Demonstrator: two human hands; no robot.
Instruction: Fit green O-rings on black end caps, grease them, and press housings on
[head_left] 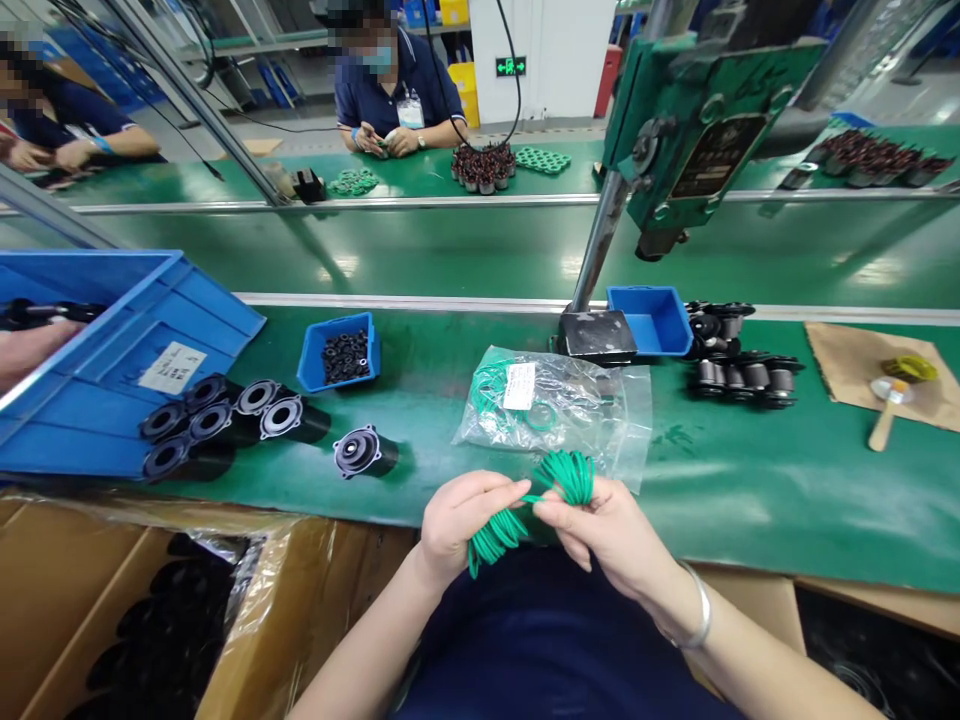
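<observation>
Green rings (pixel 568 478) sit bunched in the left hand (pixel 452 520) and right hand (pixel 624 528) above the near edge of the desk (pixel 750 490); a strand (pixel 533 498) spans sideways between them, both hands' fingers pinching it.

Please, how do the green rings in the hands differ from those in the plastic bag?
The held rings form dense bunches; the bagged rings look looser. The held rings are in the left hand and right hand, uncovered; the bagged rings lie inside the clear plastic bag on the table. Both are thin and green.
</observation>
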